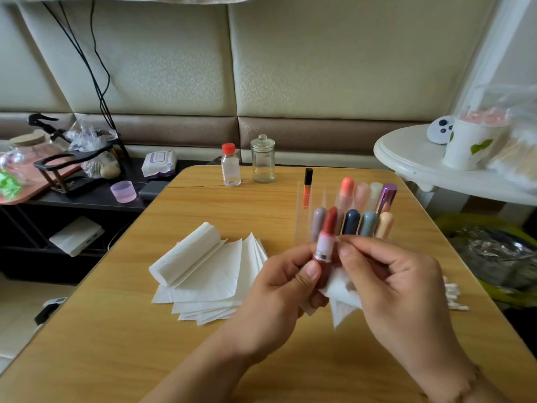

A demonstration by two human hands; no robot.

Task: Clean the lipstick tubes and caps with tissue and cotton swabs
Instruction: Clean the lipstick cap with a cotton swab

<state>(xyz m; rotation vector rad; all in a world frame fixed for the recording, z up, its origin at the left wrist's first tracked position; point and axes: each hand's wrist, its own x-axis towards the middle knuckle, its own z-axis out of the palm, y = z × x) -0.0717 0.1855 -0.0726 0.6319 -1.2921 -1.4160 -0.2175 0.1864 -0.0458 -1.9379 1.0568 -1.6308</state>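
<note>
Left hand grips red lipstick tube upright, thumb across its base. Right hand pinches tissue against tube at its 4 o'clock. Tissue stack on tabletop at 9 o'clock; lipstick rack at 12.

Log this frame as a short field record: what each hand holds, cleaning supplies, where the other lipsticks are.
left hand: left hand grips open red lipstick upright
right hand: right hand pinches tissue piece at the tube
tissue supply: tissue roll on fanned tissue sheets
swabs: cotton swabs at table's right edge
other lipsticks: capped, upright in clear organizer
liquids: red-capped bottle, glass jar
</note>
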